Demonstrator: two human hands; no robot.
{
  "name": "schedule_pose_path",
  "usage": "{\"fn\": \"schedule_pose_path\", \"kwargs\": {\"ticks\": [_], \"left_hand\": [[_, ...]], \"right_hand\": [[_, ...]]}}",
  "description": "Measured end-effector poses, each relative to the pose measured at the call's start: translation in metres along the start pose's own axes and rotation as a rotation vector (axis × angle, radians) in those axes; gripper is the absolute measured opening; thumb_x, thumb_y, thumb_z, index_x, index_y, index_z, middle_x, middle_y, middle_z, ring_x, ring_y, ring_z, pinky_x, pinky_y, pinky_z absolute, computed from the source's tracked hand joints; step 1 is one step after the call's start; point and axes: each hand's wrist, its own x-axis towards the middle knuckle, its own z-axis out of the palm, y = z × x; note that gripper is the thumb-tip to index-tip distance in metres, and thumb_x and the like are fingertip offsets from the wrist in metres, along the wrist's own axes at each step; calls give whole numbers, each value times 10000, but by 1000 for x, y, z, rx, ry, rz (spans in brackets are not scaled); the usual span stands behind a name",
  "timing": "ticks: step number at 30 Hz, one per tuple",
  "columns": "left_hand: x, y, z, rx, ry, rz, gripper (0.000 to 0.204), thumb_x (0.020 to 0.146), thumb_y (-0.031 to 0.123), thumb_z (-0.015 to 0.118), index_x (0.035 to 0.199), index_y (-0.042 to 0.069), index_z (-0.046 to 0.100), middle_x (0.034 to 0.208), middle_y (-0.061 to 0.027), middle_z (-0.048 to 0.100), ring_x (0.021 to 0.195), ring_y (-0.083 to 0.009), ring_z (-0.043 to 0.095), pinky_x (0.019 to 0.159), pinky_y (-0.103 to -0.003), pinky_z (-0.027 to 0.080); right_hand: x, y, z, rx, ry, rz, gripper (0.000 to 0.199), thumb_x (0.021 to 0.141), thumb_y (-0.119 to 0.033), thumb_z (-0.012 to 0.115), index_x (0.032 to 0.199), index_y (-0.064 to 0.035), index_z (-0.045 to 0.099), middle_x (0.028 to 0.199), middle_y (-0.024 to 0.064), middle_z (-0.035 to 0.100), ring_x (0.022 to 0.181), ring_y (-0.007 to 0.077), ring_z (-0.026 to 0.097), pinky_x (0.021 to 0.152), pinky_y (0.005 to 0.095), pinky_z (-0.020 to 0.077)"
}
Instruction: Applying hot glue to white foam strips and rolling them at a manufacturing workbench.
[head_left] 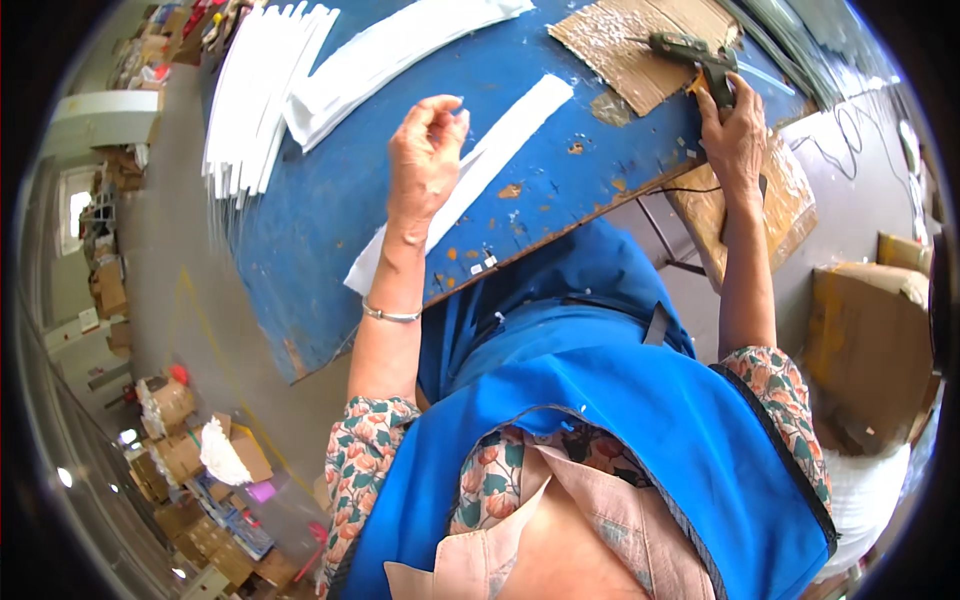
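My right hand (735,138) is wrapped round the grip of a dark hot glue gun (690,48) at the table's far right. The gun's nozzle points left over a piece of cardboard (610,45) spotted with whitish dried glue. Closer to the middle, my left hand (428,165) is raised with its fingers curled in a pinch. What they hold, if anything, I cannot make out. Below and beside it a long white strip (510,130) lies slantwise on the blue table (340,215), partly hidden by my left wrist and forearm.
A bundle of thin white strips (260,90) lies at the table's left, beside a wide folded white band (400,55). A taped stool seat (780,210) stands by the table's right edge. Cardboard boxes (865,350) are at the right, and more clutter lines the left.
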Motion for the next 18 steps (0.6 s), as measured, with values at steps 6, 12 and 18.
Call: {"fn": "schedule_pose_path", "kwargs": {"ticks": [6, 12, 18], "left_hand": [[-30, 6, -33, 161, -11, -25, 119, 885, 100, 670, 954, 4, 675, 858, -73, 653, 751, -148, 598, 691, -271, 494], [-68, 2, -64, 440, 66, 117, 233, 834, 97, 712, 1053, 27, 677, 1085, -119, 657, 1047, -255, 590, 907, -358, 469], [-90, -6, -93, 410, 159, 38, 128, 818, 61, 701, 942, 29, 701, 960, -113, 658, 967, -267, 585, 857, -358, 477]], "right_hand": [[12, 6, -6, -22, -237, 247, 624, 828, -535, 668, 1147, -2, 607, 1103, 187, 635, 1030, 327, 611, 890, 410, 470], [26, -12, -16, 34, -305, 349, 623, 745, -481, 717, 1073, 36, 607, 1027, 224, 647, 982, 344, 631, 849, 408, 485], [6, -45, -18, 225, -462, 168, 350, 782, -285, 752, 999, -44, 622, 919, 161, 661, 862, 321, 640, 794, 406, 481]]}}
